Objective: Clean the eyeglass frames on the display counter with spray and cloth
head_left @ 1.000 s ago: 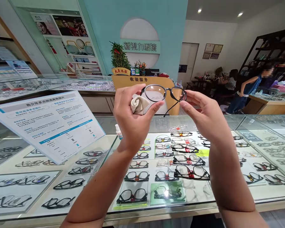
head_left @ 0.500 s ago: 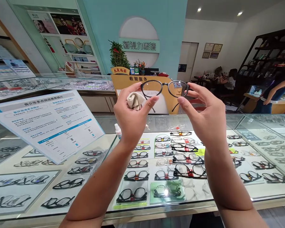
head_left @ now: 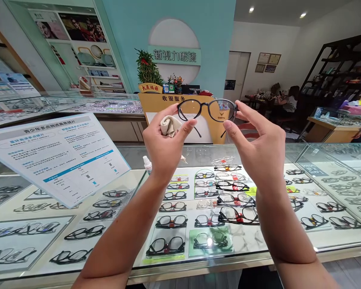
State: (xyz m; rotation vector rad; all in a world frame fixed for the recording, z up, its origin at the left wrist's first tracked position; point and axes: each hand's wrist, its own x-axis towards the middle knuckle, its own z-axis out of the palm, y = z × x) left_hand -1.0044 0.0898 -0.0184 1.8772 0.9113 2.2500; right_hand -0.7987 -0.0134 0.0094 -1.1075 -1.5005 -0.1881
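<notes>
I hold a pair of dark round-framed glasses [head_left: 207, 109] up in front of me with both hands. My left hand [head_left: 165, 140] pinches the left rim between thumb and forefinger and also keeps a crumpled beige cloth [head_left: 169, 125] in its palm. My right hand [head_left: 258, 140] pinches the right rim at the hinge, its other fingers curled. The temples hang folded out below the lenses. Both hands are raised well above the glass display counter [head_left: 198, 265].
Under the counter glass lie several rows of spectacle frames [head_left: 225, 214]. A tilted printed sign [head_left: 58, 154] stands at the left. A small white bottle [head_left: 147, 163] sits on the glass behind my left wrist. A wooden cashier desk [head_left: 156, 102] stands beyond; people are at the far right.
The glasses were turned from tilted to level and facing me, and shifted slightly up. A person at the far right walked out of view.
</notes>
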